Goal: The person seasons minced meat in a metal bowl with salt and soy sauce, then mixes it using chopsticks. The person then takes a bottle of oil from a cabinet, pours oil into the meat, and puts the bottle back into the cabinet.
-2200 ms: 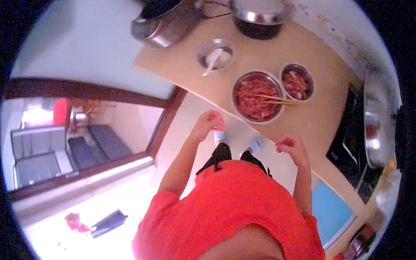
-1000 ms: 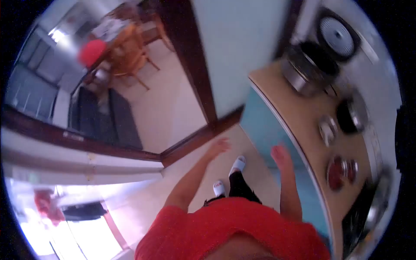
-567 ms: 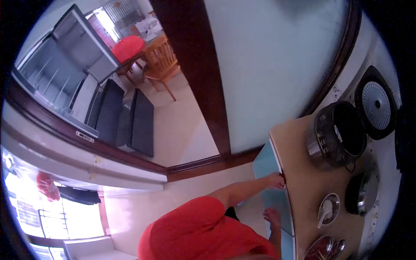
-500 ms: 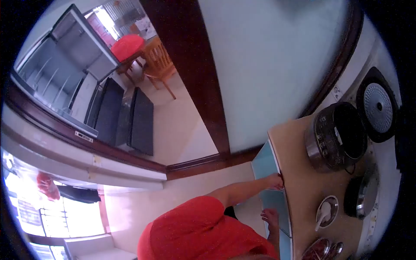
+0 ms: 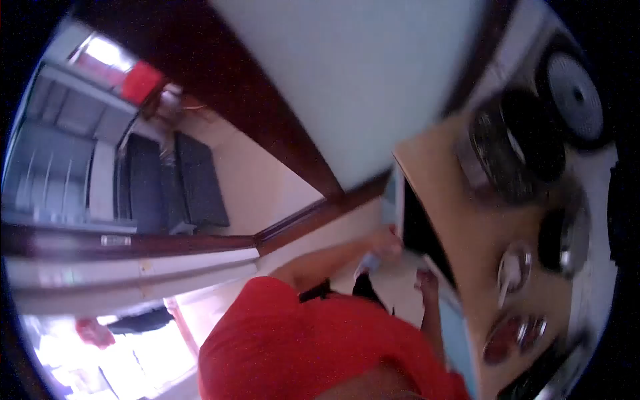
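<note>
My left hand (image 5: 388,243) is at the edge of a pale teal cabinet door (image 5: 393,203) under the counter, its fingers closed around that edge, though blurred. The door stands swung out, and a dark cabinet interior (image 5: 427,233) shows beside it. Lower in view, my right hand (image 5: 427,283) is held near the second teal door (image 5: 457,333), with loosely bent fingers apart and nothing visible in them.
On the wooden counter (image 5: 440,167) stand a rice cooker (image 5: 490,157) with raised lid, a metal pot (image 5: 570,233), a bowl (image 5: 517,267) with a white spoon and dishes (image 5: 507,337) of reddish food. An open fridge (image 5: 53,173) is beyond the doorway.
The cabinet door has swung open with my left hand, exposing the dark interior. My right hand stays near the counter edge. The whole view has tilted and shifted.
</note>
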Available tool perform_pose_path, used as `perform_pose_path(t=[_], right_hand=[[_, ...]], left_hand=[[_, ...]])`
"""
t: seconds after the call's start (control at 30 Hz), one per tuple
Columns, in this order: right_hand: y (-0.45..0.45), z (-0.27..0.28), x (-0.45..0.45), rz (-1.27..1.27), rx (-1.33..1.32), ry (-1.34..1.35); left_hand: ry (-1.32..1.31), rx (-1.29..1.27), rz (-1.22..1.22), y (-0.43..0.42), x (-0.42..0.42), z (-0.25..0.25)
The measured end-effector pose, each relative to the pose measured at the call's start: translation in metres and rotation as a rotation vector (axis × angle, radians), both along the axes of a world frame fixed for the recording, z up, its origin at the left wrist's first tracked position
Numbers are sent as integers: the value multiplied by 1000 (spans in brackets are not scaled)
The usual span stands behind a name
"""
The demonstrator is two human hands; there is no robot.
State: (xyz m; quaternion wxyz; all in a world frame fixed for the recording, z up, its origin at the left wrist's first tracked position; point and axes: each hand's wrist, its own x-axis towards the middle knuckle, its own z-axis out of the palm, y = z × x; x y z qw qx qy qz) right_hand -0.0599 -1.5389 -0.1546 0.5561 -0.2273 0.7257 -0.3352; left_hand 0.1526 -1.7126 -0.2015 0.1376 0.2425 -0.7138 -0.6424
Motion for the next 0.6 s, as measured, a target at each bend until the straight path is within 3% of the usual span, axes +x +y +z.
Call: perform_pose_path(t=[0.03, 0.07, 0.1, 0.13, 0.17, 0.23, 0.3, 0.37, 0.47, 0.5, 0.53, 0.6], right_hand=[[7, -19, -10, 73, -92, -105], [3, -15, -2, -15, -62, -63], [12, -36, -4, -98, -161, -44], [-5, -3, 6, -18, -40, 47], [-6, -3, 6, -22, -21, 71], [-8, -6, 11, -35, -25, 69], [-16, 0, 28, -134, 11, 166], [-19, -13, 31, -146, -20, 234], [-16, -75, 29, -97, -155, 484], [-28, -62, 39, -68, -217, 590], [-37, -47, 48, -168, 15, 248], [-59, -47, 71, -179, 35, 61]], left_hand=[[-85, 311, 151, -2, 23, 14], [-557, 280, 290, -16, 36, 93], [-405, 254, 285, -16, 57, 82], [-622, 214, 279, -29, 73, 84], [-559, 83, 364, -35, 98, 39], [-704, -134, 345, -51, 115, 87], [-753, -395, 313, -65, 131, 107], [-766, -492, 272, -77, 141, 123], [-701, -689, 282, -87, 162, 109], [-666, -764, 299, -88, 165, 111], [-669, -762, 310, -85, 169, 113], [-481, -816, 438, -77, 175, 125]])
